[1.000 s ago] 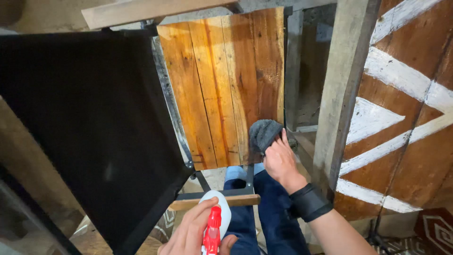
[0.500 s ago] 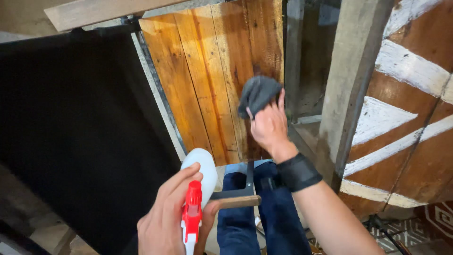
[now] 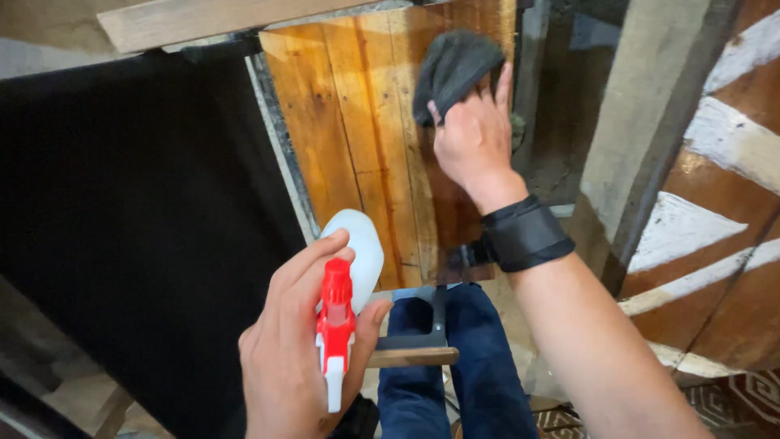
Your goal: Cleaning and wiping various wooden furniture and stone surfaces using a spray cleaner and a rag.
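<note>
My right hand (image 3: pixel 474 138) presses a dark grey cloth (image 3: pixel 452 69) against the upper right part of a varnished wooden panel (image 3: pixel 357 146) made of orange-brown planks. A black band (image 3: pixel 524 236) wraps that wrist. My left hand (image 3: pixel 292 358) grips a white spray bottle (image 3: pixel 361 248) with a red trigger head (image 3: pixel 335 321), low in the view, below the panel and apart from it. The panel's surface under and below the cloth looks darker and wet.
A large black sheet (image 3: pixel 138 228) in a frame fills the left. A pale wooden beam (image 3: pixel 211 20) crosses the top. A grey post (image 3: pixel 642 122) and brown boards with white stripes (image 3: pixel 723 187) stand on the right. My legs in blue trousers (image 3: pixel 479 374) are below.
My right hand has slid the cloth up the panel from its lower right to its upper right. My left hand has lifted the spray bottle a little higher.
</note>
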